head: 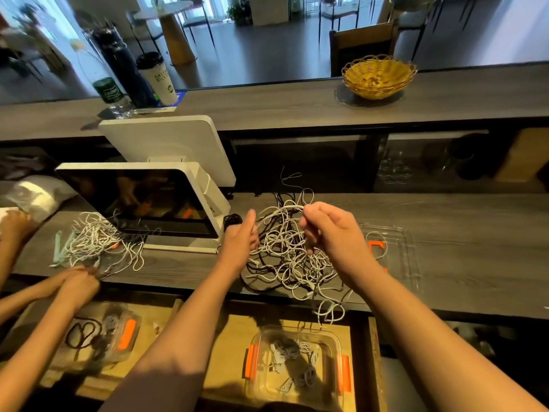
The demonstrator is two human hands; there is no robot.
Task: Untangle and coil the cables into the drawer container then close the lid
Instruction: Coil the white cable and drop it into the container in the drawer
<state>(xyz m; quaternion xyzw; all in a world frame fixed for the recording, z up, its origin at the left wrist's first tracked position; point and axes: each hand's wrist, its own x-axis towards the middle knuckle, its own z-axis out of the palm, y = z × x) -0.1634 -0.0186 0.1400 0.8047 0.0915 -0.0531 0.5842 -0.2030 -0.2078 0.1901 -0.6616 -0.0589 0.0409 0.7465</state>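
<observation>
White and black cables [292,257] lie in one loose tangle on the grey bench [460,263], between a white screen stand on the left and a clear lid [401,248] with orange clips on the right. They look light, thin and limp, likely to snag on each other, so one strand is best taken near a free end and drawn out slowly, not yanked. Both hands are raised over the pile with a white strand [282,210] stretched between them. The right hand [332,233] has its fingers curled tight, pinching that strand at its far end. The left hand [242,239] pinches the other end between thumb and fingers, the forefinger pointing away. Nearer, in the open drawer, the clear container [297,367] holds a few coiled cables already. At the far left another person's hands work a separate tangle.
</observation>
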